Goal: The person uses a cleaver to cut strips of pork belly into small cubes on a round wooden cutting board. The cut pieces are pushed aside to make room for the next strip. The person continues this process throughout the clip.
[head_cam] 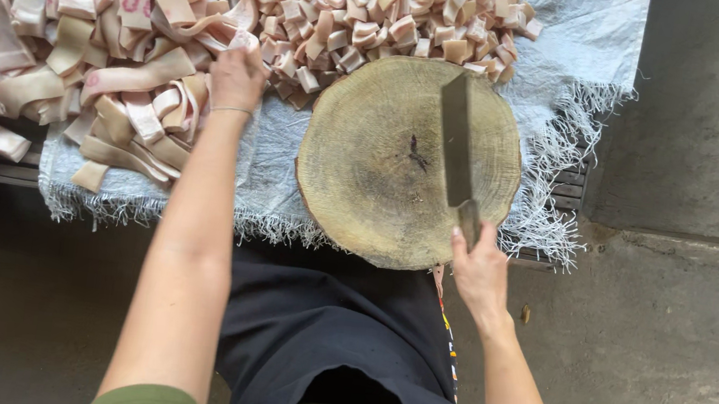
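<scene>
My left hand (236, 75) reaches into a heap of long pale pink strips of fatty meat (78, 40) at the left, fingers closed around one strip. My right hand (479, 267) grips the handle of a cleaver (456, 141), whose blade rests edge-down on a round wooden chopping block (373, 167). The block's top is bare. Beyond the block lies a pile of small cut meat cubes (383, 8).
A white woven sheet (580, 46) with frayed edges covers the low table under the meat and block. A dark apron (334, 336) covers my lap below the block. Grey concrete floor (680, 342) lies to the right and below.
</scene>
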